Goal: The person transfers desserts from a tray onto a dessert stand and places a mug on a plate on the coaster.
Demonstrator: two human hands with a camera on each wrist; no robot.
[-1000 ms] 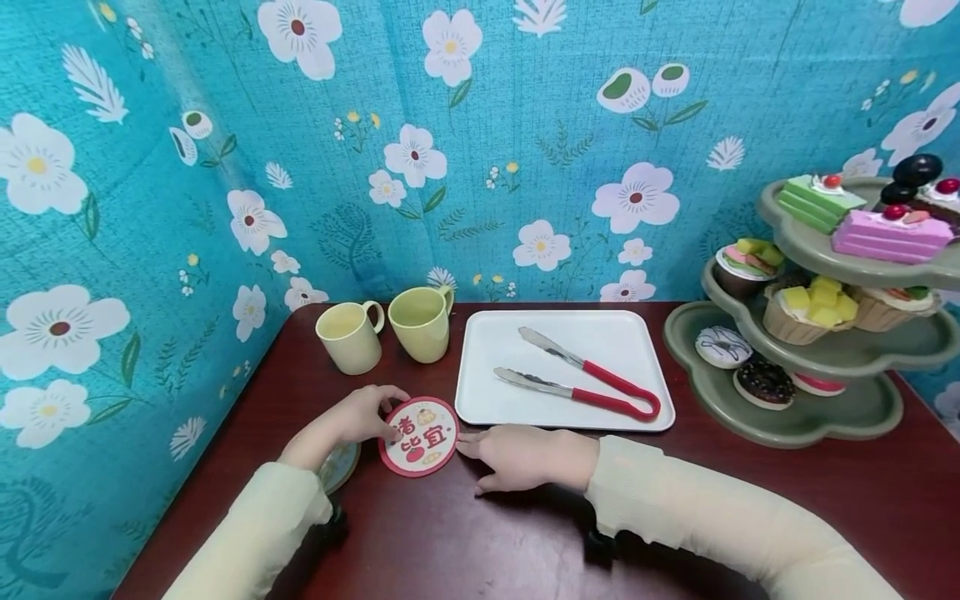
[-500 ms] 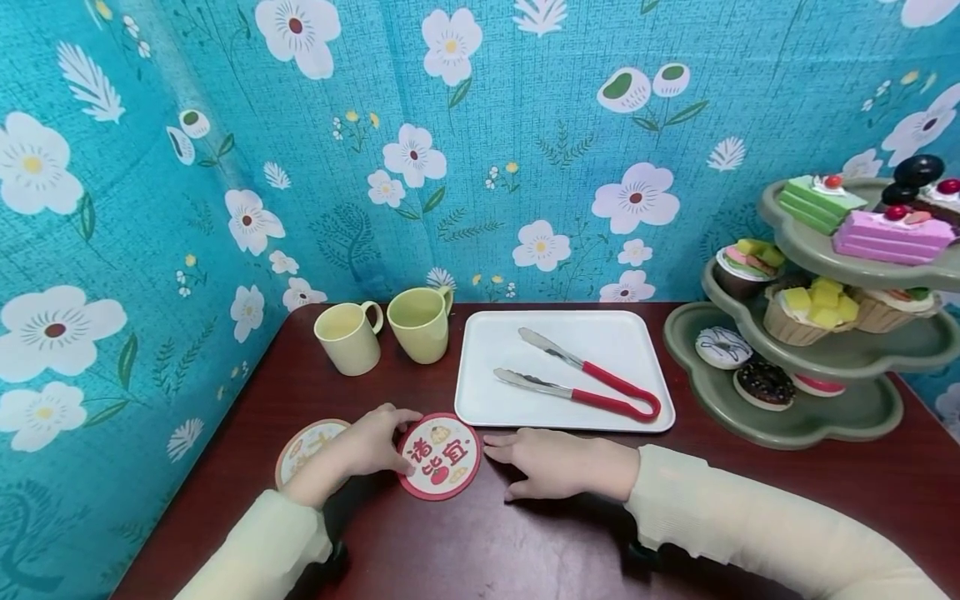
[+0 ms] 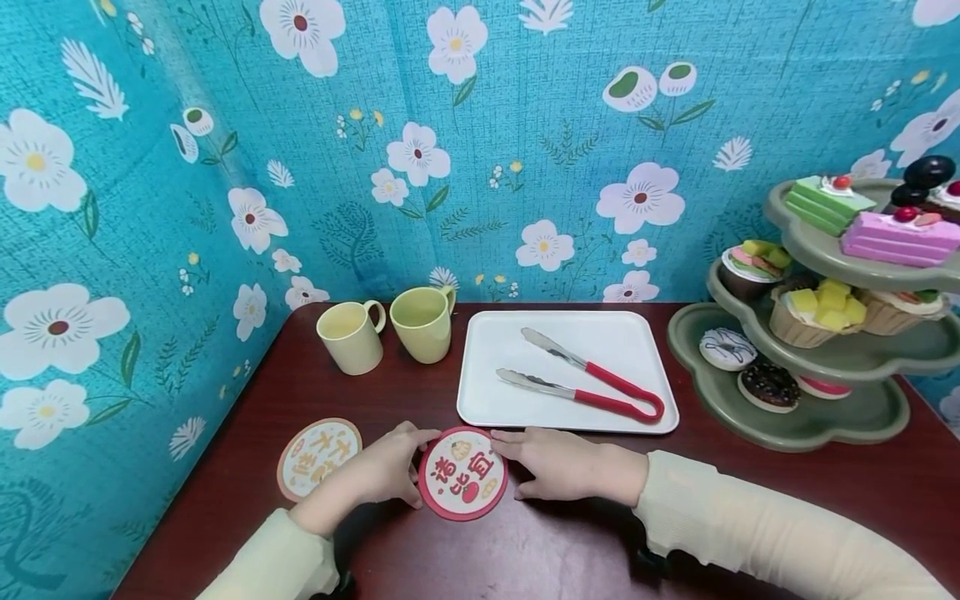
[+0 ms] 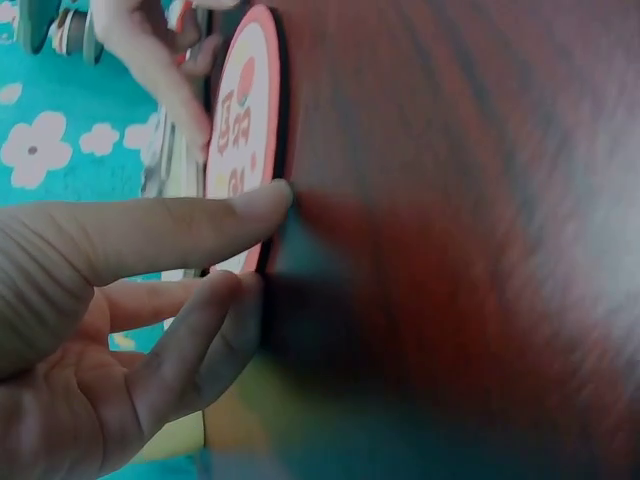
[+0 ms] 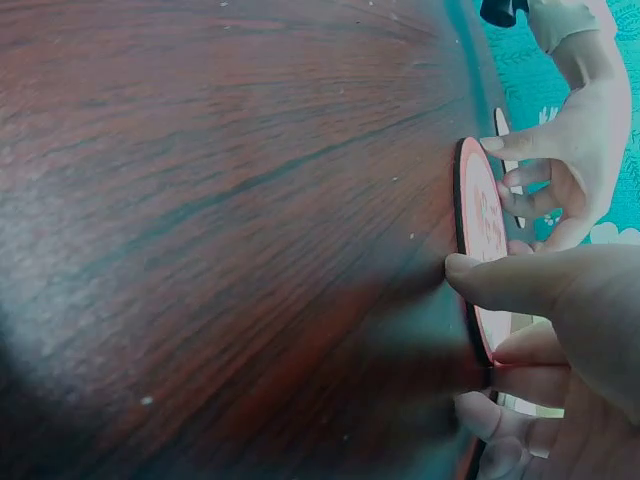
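Note:
On the dark wood table lies a round coaster point(image 3: 462, 473) with a red rim, a white face and red characters. My left hand point(image 3: 382, 467) touches its left edge with thumb and fingertips. In the left wrist view, the thumb point(image 4: 200, 230) is straight along the rim. At the coaster's upper right edge, fingertips of my right hand point(image 3: 555, 462) touch it, the thumb lower near the rim. The right wrist view has that thumb point(image 5: 510, 280) stretched toward the black-sided edge. Partly behind my left wrist is a second coaster point(image 3: 303, 454) with a tan rim.
Two pale green mugs point(image 3: 351, 337) stand at the back left. A white tray point(image 3: 480, 333) behind the hands carries red-handled tongs point(image 3: 611, 392). A tiered green stand point(image 3: 697, 400) with toy cakes and doughnuts is at the right. Floral blue cloth point(image 3: 480, 167) hangs behind the table.
The red-rimmed coaster has moved right and toward me with my left hand, whose thumb has gone from its face to its edge. My right hand has shifted right. The tan-rimmed coaster has become more visible.

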